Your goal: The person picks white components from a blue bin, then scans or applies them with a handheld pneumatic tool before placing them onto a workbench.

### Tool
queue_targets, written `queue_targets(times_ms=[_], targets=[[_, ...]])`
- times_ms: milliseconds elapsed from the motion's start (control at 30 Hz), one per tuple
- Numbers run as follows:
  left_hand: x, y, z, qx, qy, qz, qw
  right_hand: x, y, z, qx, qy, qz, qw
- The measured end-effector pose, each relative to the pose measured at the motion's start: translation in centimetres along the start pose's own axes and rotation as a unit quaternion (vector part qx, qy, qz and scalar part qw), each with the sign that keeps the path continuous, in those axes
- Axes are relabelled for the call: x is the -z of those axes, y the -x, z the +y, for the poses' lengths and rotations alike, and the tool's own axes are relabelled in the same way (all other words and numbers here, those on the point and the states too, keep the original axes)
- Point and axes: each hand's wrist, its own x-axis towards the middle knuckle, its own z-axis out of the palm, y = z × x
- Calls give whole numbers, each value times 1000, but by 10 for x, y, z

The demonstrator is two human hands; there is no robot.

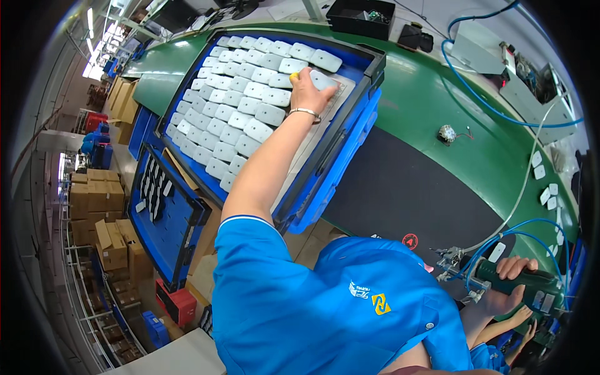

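Note:
My left hand [307,91] reaches far out into a blue crate [350,144] and closes on a white rounded plastic part [324,80] at the right end of the rows. A yellow cover sits on one fingertip and a thin bracelet on the wrist. Several rows of the same white parts [240,87] fill the crate. My right hand [507,284] is low at the right, wrapped around a green power tool [531,284] with blue hoses [500,247] running from it.
The crate rests on a green bench [431,94] with a black mat [400,194]. A small wired component [447,134] lies on the green surface. A second blue crate [165,212] and cardboard boxes [103,225] stand lower left. Another hand [520,317] shows below the tool.

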Motion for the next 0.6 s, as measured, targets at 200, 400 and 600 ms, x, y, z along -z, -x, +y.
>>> queue_targets(times_ms=[200,400,600], targets=[[-15,-7,4,-49,-2,-47,998,6,-1,-6,-10,52,13,999],[-12,-21,-3,-84,-151,9,985,25,4,-17,-4,21,14,1000],[3,64,155,-448,72,-76,888,70,26,-29,13,84,55,995]])
